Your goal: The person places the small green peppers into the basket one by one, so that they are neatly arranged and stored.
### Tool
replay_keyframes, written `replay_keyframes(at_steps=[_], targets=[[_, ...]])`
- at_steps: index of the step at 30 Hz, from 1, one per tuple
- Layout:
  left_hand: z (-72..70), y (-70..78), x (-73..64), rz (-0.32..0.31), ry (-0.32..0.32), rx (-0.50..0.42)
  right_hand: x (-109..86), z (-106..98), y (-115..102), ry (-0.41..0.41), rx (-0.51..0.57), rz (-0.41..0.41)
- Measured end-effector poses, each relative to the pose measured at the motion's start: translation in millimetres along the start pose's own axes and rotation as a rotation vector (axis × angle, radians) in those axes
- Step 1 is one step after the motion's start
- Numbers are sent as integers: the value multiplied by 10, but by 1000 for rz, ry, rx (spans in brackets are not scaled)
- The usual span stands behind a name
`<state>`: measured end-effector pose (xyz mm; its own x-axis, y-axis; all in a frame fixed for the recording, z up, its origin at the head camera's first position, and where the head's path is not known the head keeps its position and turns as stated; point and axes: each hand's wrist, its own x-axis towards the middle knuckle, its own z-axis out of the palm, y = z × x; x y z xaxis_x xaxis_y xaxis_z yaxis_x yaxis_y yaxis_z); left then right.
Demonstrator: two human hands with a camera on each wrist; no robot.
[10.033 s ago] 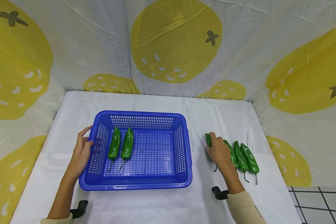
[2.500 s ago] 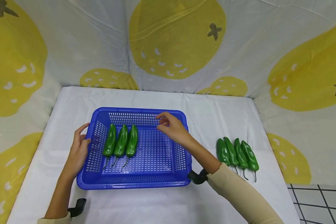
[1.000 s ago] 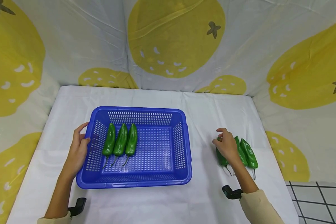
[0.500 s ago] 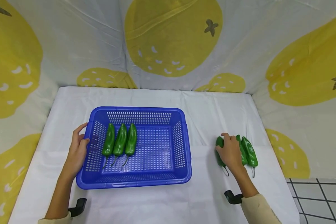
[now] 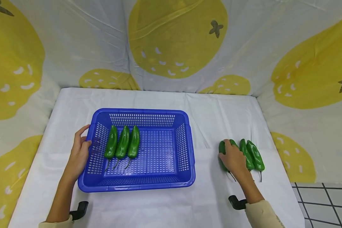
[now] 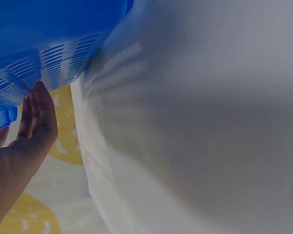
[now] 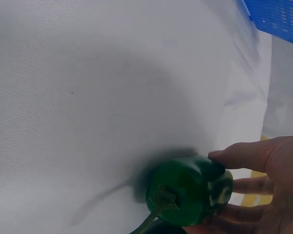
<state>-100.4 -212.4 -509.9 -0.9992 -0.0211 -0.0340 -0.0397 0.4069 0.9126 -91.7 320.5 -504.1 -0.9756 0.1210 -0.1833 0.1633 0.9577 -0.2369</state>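
Note:
My left hand (image 5: 79, 155) grips the left rim of a blue perforated plastic basket (image 5: 136, 187), its fingertips against the slotted outer wall in the left wrist view. Three green chili peppers (image 5: 123, 143) lie side by side inside, at the basket's left, stems toward me. On the right, my right hand (image 5: 234, 159) pinches a green chili pepper (image 7: 176, 190) between thumb and fingers, close over the white cloth. Beside that hand lie more green chili peppers (image 5: 255, 155), one of them partly hidden behind the fingers.
A white cloth (image 5: 171, 207) covers the table. Fabric printed with yellow fruit (image 5: 178, 38) rises behind it and along both sides. Tiled floor (image 5: 325, 202) shows at the lower right. Each wrist wears a black camera mount (image 5: 237, 202).
A third chili pepper has come into the basket since the oldest frame. My right hand has gone from over the basket back to the right and taken hold of another. The left hand keeps its place.

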Motion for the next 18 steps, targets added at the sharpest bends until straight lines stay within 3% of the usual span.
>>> replay_keyframes(at_steps=[11, 18], targets=[[-3, -7, 2, 3, 0, -2, 13, -81, -14, -48, 108, 23], [-2, -3, 0, 7, 2, 1, 54, -155, -8, -50, 226, -20]])
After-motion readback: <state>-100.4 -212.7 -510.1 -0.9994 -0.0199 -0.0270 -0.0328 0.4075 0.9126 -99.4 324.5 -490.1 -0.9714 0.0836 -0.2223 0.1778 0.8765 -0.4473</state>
